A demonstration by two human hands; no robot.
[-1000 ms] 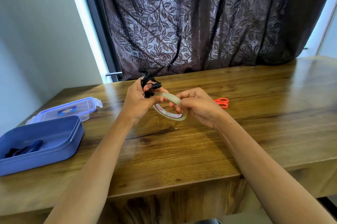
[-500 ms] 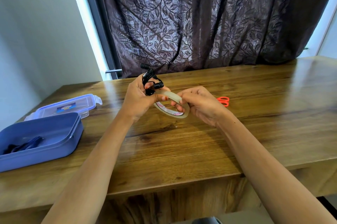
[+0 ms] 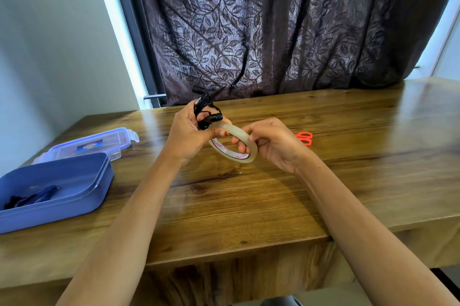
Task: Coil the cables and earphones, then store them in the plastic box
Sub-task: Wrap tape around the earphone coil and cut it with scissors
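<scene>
A roll of clear tape [image 3: 231, 154] is held above the tabletop [image 3: 249, 206] between two bare hands, and everything else is placed from it. Just left of the roll, a coiled bundle of black earphones [image 3: 206, 111] is clasped in the left hand [image 3: 189, 136]; that grip is closed round the coil, with one earbud standing above the fingers and another lying right beside the roll's upper edge. The left thumb is pressed against the outer face of the roll. On the roll's right side, the rim is pinched by the right hand [image 3: 273, 144], whose grip is curled onto it, with fingertips seen inside the ring. Well to the left of the roll and nearer the viewer, the blue plastic box [image 3: 49, 216] is set open on the tabletop, and a dark blue cable [image 3: 32, 197] is seen lying in it. The box's lid [image 3: 99, 144] is laid flat just behind it. Right of the roll, partly hidden by the right hand, orange scissors [image 3: 305, 137] are seen. Behind the roll, a dark leaf-patterned curtain [image 3: 273, 31] is hung.
</scene>
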